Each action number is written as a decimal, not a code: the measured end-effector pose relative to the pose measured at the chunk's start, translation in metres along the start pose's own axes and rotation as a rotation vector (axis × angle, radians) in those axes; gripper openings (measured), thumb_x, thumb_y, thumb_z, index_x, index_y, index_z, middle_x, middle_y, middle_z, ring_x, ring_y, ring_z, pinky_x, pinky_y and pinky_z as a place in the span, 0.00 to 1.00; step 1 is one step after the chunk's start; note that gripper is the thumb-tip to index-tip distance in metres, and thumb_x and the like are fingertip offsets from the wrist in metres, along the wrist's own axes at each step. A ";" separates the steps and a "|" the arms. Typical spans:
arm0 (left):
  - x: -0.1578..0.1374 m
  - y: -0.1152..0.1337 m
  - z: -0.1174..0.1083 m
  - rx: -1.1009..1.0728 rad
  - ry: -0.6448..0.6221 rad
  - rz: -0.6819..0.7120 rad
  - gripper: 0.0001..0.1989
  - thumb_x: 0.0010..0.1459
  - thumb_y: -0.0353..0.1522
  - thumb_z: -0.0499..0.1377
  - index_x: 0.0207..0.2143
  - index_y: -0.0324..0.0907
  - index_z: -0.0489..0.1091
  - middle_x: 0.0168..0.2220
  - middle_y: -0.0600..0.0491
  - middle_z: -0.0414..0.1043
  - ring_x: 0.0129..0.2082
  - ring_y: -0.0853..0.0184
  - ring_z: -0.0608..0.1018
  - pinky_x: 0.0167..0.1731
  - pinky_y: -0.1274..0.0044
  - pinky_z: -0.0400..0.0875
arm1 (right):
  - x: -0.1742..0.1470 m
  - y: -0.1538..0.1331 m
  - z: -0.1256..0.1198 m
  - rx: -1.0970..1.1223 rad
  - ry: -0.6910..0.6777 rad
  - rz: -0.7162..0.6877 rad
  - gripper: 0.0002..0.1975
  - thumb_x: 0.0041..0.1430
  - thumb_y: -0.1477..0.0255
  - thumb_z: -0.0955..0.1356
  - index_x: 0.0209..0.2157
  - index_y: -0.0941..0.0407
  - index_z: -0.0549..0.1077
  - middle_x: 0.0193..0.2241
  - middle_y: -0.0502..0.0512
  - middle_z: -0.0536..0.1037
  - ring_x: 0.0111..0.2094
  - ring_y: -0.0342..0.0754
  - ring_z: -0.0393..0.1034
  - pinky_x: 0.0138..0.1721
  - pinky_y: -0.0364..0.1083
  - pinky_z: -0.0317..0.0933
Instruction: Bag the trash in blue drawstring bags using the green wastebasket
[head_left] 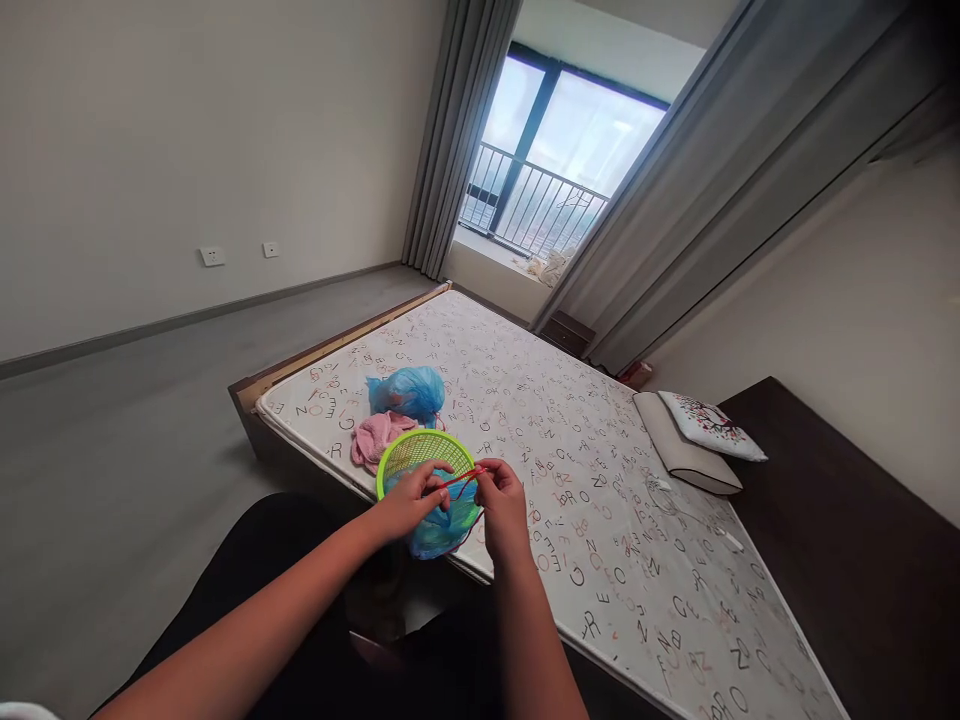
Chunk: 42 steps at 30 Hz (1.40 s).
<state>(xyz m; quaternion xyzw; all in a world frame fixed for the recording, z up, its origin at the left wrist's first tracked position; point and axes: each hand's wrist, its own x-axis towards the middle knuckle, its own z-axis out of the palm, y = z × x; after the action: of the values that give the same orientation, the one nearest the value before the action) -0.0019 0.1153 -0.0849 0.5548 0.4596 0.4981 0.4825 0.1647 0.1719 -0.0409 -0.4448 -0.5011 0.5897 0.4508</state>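
Note:
Both hands hold a thin red drawstring (463,478) stretched between them. My left hand (416,497) pinches one part of it, fingers closed. At the other side my right hand (501,497) grips it between thumb and fingertips. Below them hangs a blue plastic bag (435,537), in front of and partly over a lime-green mesh basket (442,441) at the mattress edge. Whether the bag holds anything is hidden. Behind the basket lie a crumpled pink cloth (379,437) and a second blue plastic bag (409,391), which looks filled.
The bed's mattress (592,520) has a letter print. Pillows (686,440) lie by the dark headboard (840,510), with a white cable (664,497) nearby. A wooden bed frame (247,400) edges the left side. Grey curtains (461,130) flank the window.

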 end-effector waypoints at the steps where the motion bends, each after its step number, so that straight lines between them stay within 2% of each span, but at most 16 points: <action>1: 0.002 0.001 -0.003 -0.014 0.005 -0.007 0.16 0.65 0.38 0.56 0.52 0.44 0.61 0.31 0.56 0.75 0.36 0.64 0.77 0.43 0.70 0.69 | 0.000 -0.001 -0.002 0.007 -0.005 0.003 0.14 0.52 0.61 0.74 0.36 0.56 0.75 0.21 0.43 0.67 0.21 0.39 0.57 0.24 0.41 0.51; 6: 0.007 0.005 -0.014 0.039 -0.014 -0.047 0.19 0.63 0.39 0.58 0.55 0.45 0.62 0.33 0.56 0.76 0.36 0.63 0.78 0.38 0.72 0.72 | 0.000 -0.009 -0.003 0.034 -0.020 0.011 0.14 0.51 0.62 0.74 0.35 0.56 0.74 0.22 0.44 0.69 0.21 0.38 0.56 0.24 0.41 0.50; 10: 0.007 0.005 -0.014 0.202 -0.029 -0.006 0.24 0.61 0.36 0.59 0.59 0.46 0.64 0.37 0.53 0.77 0.40 0.62 0.79 0.42 0.71 0.72 | 0.000 -0.017 -0.002 0.035 -0.033 -0.010 0.14 0.51 0.62 0.75 0.35 0.56 0.74 0.23 0.45 0.70 0.21 0.39 0.57 0.24 0.41 0.51; 14: 0.006 -0.001 -0.013 0.335 -0.050 0.001 0.22 0.65 0.36 0.55 0.60 0.45 0.65 0.38 0.52 0.78 0.41 0.61 0.79 0.44 0.70 0.72 | 0.005 -0.021 -0.004 0.025 -0.011 -0.022 0.14 0.50 0.62 0.74 0.35 0.56 0.74 0.24 0.46 0.71 0.22 0.39 0.58 0.24 0.41 0.53; 18: 0.004 -0.009 -0.012 0.314 0.022 0.066 0.23 0.69 0.36 0.50 0.65 0.45 0.60 0.37 0.52 0.78 0.39 0.63 0.79 0.45 0.70 0.71 | 0.015 -0.017 -0.008 0.049 0.032 -0.031 0.15 0.50 0.61 0.74 0.36 0.55 0.73 0.23 0.43 0.68 0.21 0.39 0.58 0.25 0.41 0.54; 22: 0.005 -0.012 -0.010 0.366 -0.018 0.189 0.20 0.67 0.31 0.49 0.60 0.45 0.67 0.41 0.50 0.77 0.33 0.67 0.77 0.43 0.71 0.71 | 0.028 -0.013 -0.012 0.018 0.089 0.003 0.17 0.50 0.58 0.73 0.36 0.55 0.72 0.21 0.42 0.66 0.20 0.39 0.56 0.23 0.41 0.53; 26: 0.013 -0.012 -0.006 0.439 -0.112 0.189 0.19 0.61 0.27 0.53 0.50 0.46 0.76 0.41 0.49 0.77 0.34 0.65 0.76 0.41 0.72 0.70 | 0.036 -0.019 -0.010 -0.148 0.058 -0.058 0.17 0.54 0.56 0.71 0.36 0.55 0.72 0.26 0.45 0.70 0.22 0.40 0.57 0.24 0.42 0.53; 28: 0.017 -0.012 -0.003 0.418 -0.046 0.155 0.18 0.62 0.29 0.53 0.50 0.45 0.77 0.37 0.49 0.76 0.34 0.64 0.76 0.42 0.71 0.70 | 0.036 -0.026 -0.008 -0.198 0.005 -0.083 0.17 0.56 0.55 0.70 0.36 0.55 0.73 0.25 0.45 0.69 0.22 0.40 0.57 0.24 0.42 0.52; 31: 0.022 -0.011 0.000 0.258 0.174 0.076 0.19 0.66 0.35 0.51 0.53 0.42 0.76 0.36 0.49 0.76 0.32 0.64 0.77 0.41 0.70 0.72 | 0.033 -0.038 -0.006 -0.278 -0.067 -0.110 0.15 0.58 0.57 0.70 0.38 0.55 0.74 0.22 0.43 0.63 0.23 0.41 0.54 0.24 0.42 0.50; 33: 0.025 -0.010 0.000 0.147 0.283 0.013 0.21 0.67 0.38 0.51 0.56 0.41 0.74 0.36 0.50 0.76 0.32 0.64 0.78 0.41 0.69 0.73 | 0.032 -0.045 -0.006 -0.303 -0.086 -0.141 0.15 0.58 0.59 0.71 0.41 0.54 0.74 0.22 0.42 0.59 0.23 0.41 0.54 0.25 0.42 0.51; 34: 0.026 -0.008 -0.001 0.118 0.298 -0.016 0.22 0.66 0.39 0.52 0.57 0.40 0.74 0.35 0.50 0.76 0.33 0.63 0.78 0.42 0.69 0.73 | 0.031 -0.049 -0.006 -0.292 -0.097 -0.153 0.16 0.57 0.60 0.71 0.44 0.54 0.73 0.22 0.41 0.59 0.23 0.41 0.54 0.25 0.42 0.51; 36: 0.029 -0.005 -0.004 0.128 0.226 -0.053 0.24 0.63 0.40 0.56 0.58 0.41 0.74 0.37 0.50 0.78 0.37 0.61 0.79 0.44 0.69 0.72 | 0.032 -0.056 -0.006 -0.234 -0.142 -0.164 0.20 0.57 0.62 0.72 0.49 0.53 0.71 0.23 0.42 0.61 0.24 0.41 0.56 0.26 0.42 0.54; 39: 0.034 0.002 -0.002 0.207 0.013 -0.036 0.25 0.59 0.43 0.62 0.56 0.42 0.76 0.40 0.50 0.80 0.41 0.59 0.79 0.44 0.70 0.71 | 0.032 -0.064 -0.001 -0.173 -0.242 -0.186 0.18 0.58 0.64 0.70 0.50 0.52 0.72 0.28 0.45 0.66 0.28 0.43 0.63 0.32 0.43 0.60; 42: 0.038 0.008 0.009 0.234 -0.102 -0.015 0.20 0.58 0.45 0.63 0.47 0.43 0.80 0.34 0.52 0.80 0.34 0.61 0.78 0.37 0.74 0.69 | 0.029 -0.070 0.008 -0.270 -0.360 -0.238 0.14 0.61 0.65 0.68 0.47 0.52 0.75 0.31 0.49 0.70 0.33 0.45 0.67 0.37 0.45 0.63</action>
<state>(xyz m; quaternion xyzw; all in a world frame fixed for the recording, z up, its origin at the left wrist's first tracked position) 0.0102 0.1516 -0.0732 0.6288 0.4934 0.4084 0.4409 0.1576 0.2055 0.0276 -0.3267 -0.6965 0.5300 0.3569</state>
